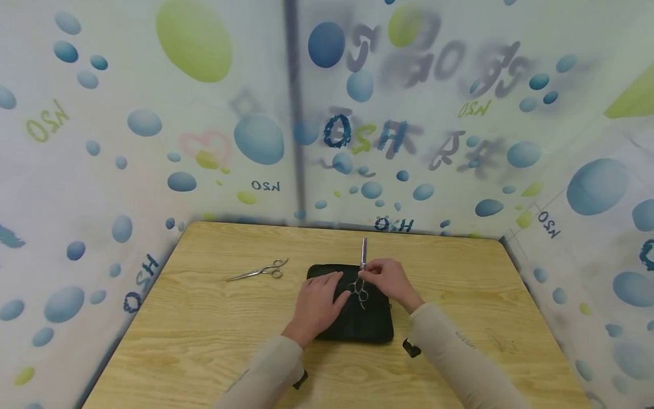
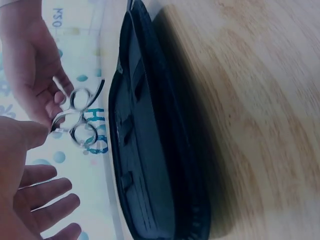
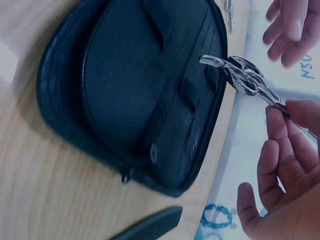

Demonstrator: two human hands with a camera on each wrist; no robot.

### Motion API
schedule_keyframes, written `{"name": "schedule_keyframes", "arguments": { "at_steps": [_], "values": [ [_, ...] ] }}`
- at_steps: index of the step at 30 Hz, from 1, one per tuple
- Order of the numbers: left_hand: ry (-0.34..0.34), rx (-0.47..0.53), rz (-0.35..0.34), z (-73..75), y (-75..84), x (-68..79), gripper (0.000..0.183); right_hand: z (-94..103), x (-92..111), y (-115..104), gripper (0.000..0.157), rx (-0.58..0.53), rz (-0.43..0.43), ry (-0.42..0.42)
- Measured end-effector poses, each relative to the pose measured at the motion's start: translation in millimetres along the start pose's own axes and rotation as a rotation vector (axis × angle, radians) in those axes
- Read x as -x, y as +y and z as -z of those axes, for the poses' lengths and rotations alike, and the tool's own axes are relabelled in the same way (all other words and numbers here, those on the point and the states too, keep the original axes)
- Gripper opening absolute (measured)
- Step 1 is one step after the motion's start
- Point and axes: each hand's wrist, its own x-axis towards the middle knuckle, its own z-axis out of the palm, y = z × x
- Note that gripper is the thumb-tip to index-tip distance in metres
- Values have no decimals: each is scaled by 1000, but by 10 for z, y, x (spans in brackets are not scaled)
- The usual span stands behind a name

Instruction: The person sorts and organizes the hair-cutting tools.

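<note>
My right hand pinches a pair of hairdressing scissors between thumb and fingertips, held above a black zip case. Their blades point to the far side and the finger rings hang toward me. Over the case's left part is my left hand, its fingers extended and the thumb close to the rings. In the right wrist view, the left fingers appear apart from the scissors. Several elastic loops show on the case's inner face.
Another pair of scissors lies on the wooden table, left of the case. A black comb rests beside the case in the right wrist view. Patterned walls stand behind and at both sides.
</note>
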Motion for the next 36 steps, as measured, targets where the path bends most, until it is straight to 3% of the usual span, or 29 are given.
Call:
{"name": "schedule_keyframes", "arguments": {
  "at_steps": [6,20,28,36],
  "values": [
    [95,25,13,-55,37,-18,41,-129,3,-20,11,4,-8,4],
    [179,18,49,-164,59,-31,33,-292,49,-103,12,-110,-29,10],
    [154,-14,82,-172,66,-43,30,-320,81,-146,12,-152,-49,6],
    [62,-39,116,-160,80,-64,26,-349,81,-125,12,-159,-45,18]
  ]
}}
